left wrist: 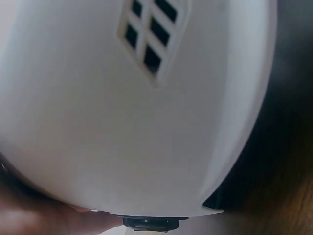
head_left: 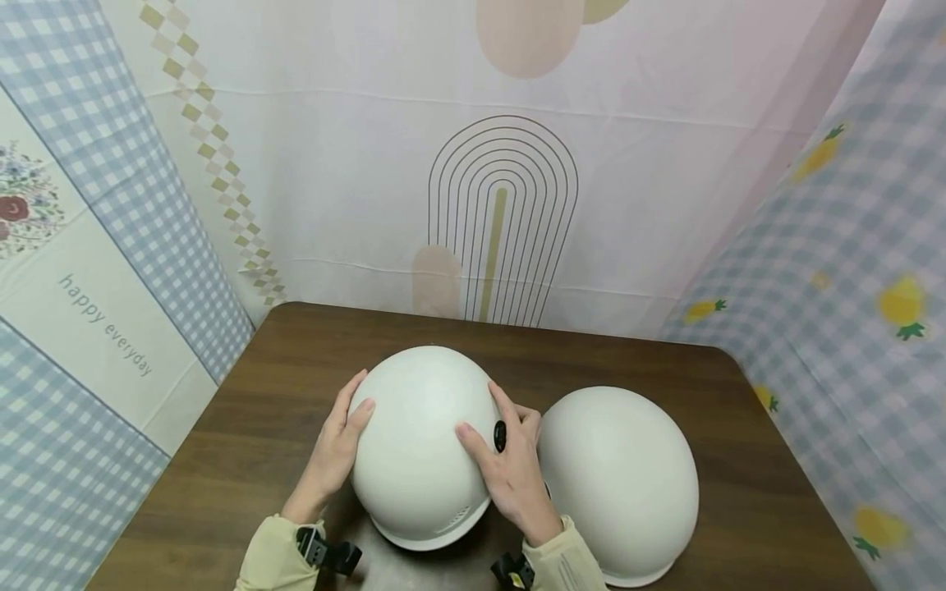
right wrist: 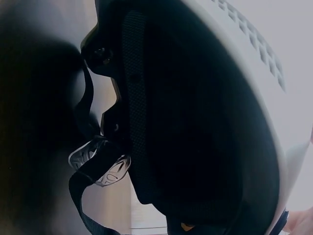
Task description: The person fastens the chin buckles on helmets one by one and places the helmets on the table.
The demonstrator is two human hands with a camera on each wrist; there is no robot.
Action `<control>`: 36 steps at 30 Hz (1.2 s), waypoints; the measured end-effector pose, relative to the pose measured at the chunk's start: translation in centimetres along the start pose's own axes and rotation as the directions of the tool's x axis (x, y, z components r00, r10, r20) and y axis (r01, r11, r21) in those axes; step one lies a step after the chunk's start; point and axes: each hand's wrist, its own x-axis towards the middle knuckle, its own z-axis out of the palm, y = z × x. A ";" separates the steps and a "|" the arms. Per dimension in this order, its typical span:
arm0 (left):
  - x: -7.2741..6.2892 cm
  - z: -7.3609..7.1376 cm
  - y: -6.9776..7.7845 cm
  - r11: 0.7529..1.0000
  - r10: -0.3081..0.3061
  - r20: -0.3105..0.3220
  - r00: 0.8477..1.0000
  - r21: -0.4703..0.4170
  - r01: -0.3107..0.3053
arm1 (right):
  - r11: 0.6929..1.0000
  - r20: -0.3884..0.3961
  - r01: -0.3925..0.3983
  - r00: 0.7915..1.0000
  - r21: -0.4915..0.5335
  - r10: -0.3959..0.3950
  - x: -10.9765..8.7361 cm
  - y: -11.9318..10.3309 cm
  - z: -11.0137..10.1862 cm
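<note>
Between my two hands is a white helmet [head_left: 424, 427], its smooth dome facing up and its brim toward me, tilted. My left hand [head_left: 325, 460] grips its left side, thumb on the shell. On the other side my right hand [head_left: 517, 472] holds it with spread, bent fingers, beside a black oval fitting [head_left: 499, 437]. The left wrist view shows a diamond-shaped vent [left wrist: 152, 36] close up. In the right wrist view the helmet's dark inside [right wrist: 190, 127] shows, with a black strap [right wrist: 83, 196] and a clear plastic piece [right wrist: 120, 169] hanging below.
A second white helmet [head_left: 621, 484] rests dome-up on the brown wooden table [head_left: 244, 427], close to my right hand. Patterned cloth [head_left: 355, 180] hangs behind the table, with checked cloth [head_left: 835, 328] along the right side and more on the left.
</note>
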 end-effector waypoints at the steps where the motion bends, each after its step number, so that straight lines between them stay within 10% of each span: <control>1: 0.0 0.0 0.0 1.000 0.002 0.001 1.000 -0.002 -0.002 | 1.000 -0.002 0.003 1.000 0.003 -0.003 0.0 0.0 0.0; 36: 0.1 0.1 -0.3 0.995 -0.061 0.016 0.998 -0.078 0.062 | 0.996 -0.030 0.091 0.995 0.024 -0.090 0.0 0.0 -0.1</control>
